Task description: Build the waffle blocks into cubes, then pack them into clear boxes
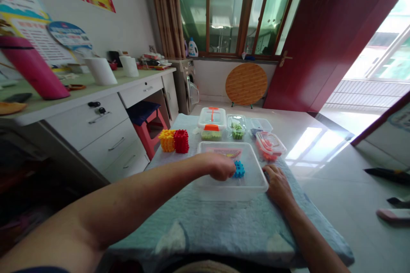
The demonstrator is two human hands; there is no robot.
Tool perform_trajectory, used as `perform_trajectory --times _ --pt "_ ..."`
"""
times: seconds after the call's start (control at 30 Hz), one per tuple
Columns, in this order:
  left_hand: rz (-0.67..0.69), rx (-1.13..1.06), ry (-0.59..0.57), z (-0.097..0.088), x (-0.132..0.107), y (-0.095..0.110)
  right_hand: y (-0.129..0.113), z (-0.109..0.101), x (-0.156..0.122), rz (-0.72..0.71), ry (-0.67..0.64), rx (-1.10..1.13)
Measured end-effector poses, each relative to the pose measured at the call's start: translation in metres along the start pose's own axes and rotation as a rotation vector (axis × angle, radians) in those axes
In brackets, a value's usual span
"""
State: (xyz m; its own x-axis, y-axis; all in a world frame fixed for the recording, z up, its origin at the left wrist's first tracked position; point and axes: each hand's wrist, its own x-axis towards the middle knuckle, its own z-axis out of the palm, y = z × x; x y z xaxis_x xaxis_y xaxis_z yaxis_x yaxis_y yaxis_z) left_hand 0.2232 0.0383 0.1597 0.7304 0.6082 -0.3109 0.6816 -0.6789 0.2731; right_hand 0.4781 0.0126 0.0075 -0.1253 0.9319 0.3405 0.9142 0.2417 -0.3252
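My left hand (221,166) reaches into a clear plastic tray (253,185) and is closed on a small blue toothed block (238,169). My right hand (278,183) rests at the tray's right front corner, fingers curled against its rim. A yellow block cube (167,140) and a red block cube (181,140) stand side by side on the cloth, left of the tray.
Behind the tray stand several clear boxes: one with an orange clip (211,123), one with green pieces (237,127), one with red pieces (270,144). The light blue cloth (224,226) covers a low table. A white desk with drawers (105,128) and a red stool (150,130) stand to the left.
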Motion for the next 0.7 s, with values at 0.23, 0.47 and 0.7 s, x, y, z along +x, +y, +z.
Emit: perform_trajectory --times 0.23,0.47,0.7 --pt "-0.121 -0.12 0.416 -0.07 -0.072 -0.072 -0.003 -0.002 0.001 -0.004 -0.004 -0.006" --pt "-0.52 0.121 0.189 -0.052 -0.081 -0.156 -0.007 -0.004 0.0 0.0 0.003 -0.011" --pt "-0.585 0.149 0.041 -0.025 -0.054 -0.187 -0.008 -0.004 0.0 0.015 -0.003 0.005"
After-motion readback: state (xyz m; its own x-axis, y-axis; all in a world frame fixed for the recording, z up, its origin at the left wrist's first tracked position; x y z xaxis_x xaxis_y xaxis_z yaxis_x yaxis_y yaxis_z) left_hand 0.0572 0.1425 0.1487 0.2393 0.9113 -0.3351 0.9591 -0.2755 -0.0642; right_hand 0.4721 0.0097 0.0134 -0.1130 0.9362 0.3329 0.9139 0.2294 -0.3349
